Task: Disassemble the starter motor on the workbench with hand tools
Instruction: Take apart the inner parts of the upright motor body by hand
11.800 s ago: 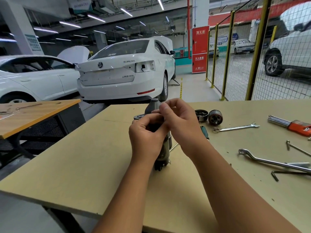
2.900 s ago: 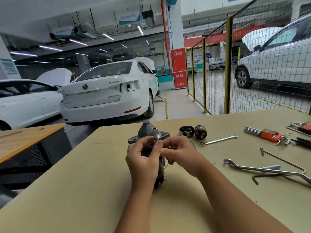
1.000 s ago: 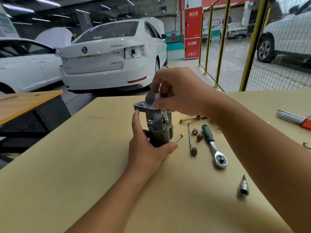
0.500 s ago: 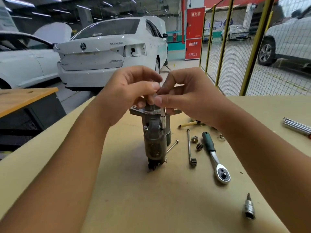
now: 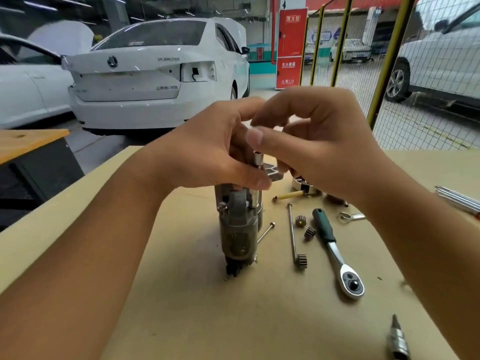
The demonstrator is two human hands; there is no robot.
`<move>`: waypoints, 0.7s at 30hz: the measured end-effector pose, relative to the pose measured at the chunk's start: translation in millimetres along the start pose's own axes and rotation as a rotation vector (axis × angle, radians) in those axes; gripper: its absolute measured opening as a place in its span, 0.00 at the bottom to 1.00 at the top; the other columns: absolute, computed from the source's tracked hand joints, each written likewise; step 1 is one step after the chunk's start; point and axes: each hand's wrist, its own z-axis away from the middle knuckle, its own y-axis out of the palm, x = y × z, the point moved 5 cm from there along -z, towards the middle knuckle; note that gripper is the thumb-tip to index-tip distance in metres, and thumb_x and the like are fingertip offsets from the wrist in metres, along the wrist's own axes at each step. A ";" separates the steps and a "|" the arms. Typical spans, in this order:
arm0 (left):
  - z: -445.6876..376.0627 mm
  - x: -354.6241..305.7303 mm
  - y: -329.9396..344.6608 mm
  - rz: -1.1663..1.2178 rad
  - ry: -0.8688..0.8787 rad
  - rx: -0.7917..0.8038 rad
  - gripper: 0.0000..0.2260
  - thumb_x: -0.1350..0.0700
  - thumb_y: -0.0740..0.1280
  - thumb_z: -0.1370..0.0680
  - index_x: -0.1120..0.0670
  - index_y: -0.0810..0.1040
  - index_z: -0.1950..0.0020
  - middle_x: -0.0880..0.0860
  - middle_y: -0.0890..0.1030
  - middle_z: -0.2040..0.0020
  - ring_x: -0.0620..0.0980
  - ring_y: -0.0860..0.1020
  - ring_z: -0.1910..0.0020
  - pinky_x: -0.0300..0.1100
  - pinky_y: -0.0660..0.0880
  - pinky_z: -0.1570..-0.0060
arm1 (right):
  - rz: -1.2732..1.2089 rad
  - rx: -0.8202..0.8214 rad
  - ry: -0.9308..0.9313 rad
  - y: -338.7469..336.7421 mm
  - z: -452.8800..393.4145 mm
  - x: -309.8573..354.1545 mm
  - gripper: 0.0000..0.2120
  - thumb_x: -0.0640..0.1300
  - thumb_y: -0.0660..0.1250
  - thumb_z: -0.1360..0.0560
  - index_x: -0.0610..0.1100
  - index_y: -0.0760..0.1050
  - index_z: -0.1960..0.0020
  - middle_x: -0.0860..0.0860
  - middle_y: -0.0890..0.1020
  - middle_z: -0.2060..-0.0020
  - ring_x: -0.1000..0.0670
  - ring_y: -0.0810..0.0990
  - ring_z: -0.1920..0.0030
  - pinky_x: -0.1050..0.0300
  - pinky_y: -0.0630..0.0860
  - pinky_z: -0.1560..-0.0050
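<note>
The grey starter motor (image 5: 239, 229) stands upright on the tan workbench (image 5: 181, 307), its lower end on the board. My left hand (image 5: 207, 152) is wrapped over the motor's top housing. My right hand (image 5: 317, 146) hovers over the same spot, with thumb and fingers pinched near a small silver socket (image 5: 258, 159) that sits upright on the top of the motor. The upper part of the motor is hidden under both hands.
Right of the motor lie a ratchet wrench (image 5: 335, 253) with a green handle, two long bolts (image 5: 292, 229), small gears (image 5: 301, 220), a yellow-handled tool (image 5: 288, 196) and a bit socket (image 5: 398, 339). Hex keys (image 5: 457, 198) lie at the right edge. White cars and a mesh fence stand behind the bench.
Both hands stay on the motor's top. My left hand has closed lower around the housing, and my right hand's fingers have shifted above the silver socket. The motor has not moved.
</note>
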 end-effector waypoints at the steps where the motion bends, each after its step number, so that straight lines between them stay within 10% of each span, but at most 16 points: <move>1: 1.5 -1.5 -0.3 -0.022 0.004 -0.017 0.33 0.63 0.82 0.35 0.54 0.76 0.32 0.55 0.86 0.52 0.57 0.87 0.55 0.44 0.83 0.59 | 0.087 -0.062 0.012 0.1 0.1 2.1 0.08 0.45 0.77 0.26 0.41 0.82 0.56 0.48 0.82 0.64 0.55 0.77 0.69 0.58 0.73 0.67; 6: 3.8 -2.3 1.8 0.024 0.010 -0.046 0.32 0.62 0.83 0.36 0.47 0.76 0.35 0.62 0.85 0.60 0.63 0.86 0.60 0.61 0.84 0.61 | 0.419 0.047 0.115 4.7 -7.2 9.6 0.11 0.55 0.77 0.29 0.51 0.82 0.64 0.55 0.79 0.73 0.57 0.77 0.71 0.63 0.72 0.71; 11: 5.8 1.2 0.6 0.147 -0.011 0.044 0.32 0.72 0.77 0.32 0.48 0.74 0.36 0.55 0.86 0.59 0.53 0.87 0.61 0.37 0.80 0.68 | 0.525 0.325 0.114 7.6 -18.8 20.5 0.03 0.46 0.74 0.25 0.54 0.86 0.54 0.56 0.83 0.66 0.56 0.82 0.65 0.54 0.81 0.60; 21: 7.7 -9.2 4.0 0.074 0.002 -0.002 0.32 0.74 0.78 0.34 0.43 0.74 0.43 0.46 0.84 0.65 0.49 0.86 0.65 0.36 0.79 0.68 | 0.637 0.346 0.051 14.3 -30.0 28.5 0.09 0.55 0.72 0.26 0.51 0.83 0.60 0.55 0.78 0.70 0.56 0.78 0.69 0.63 0.72 0.71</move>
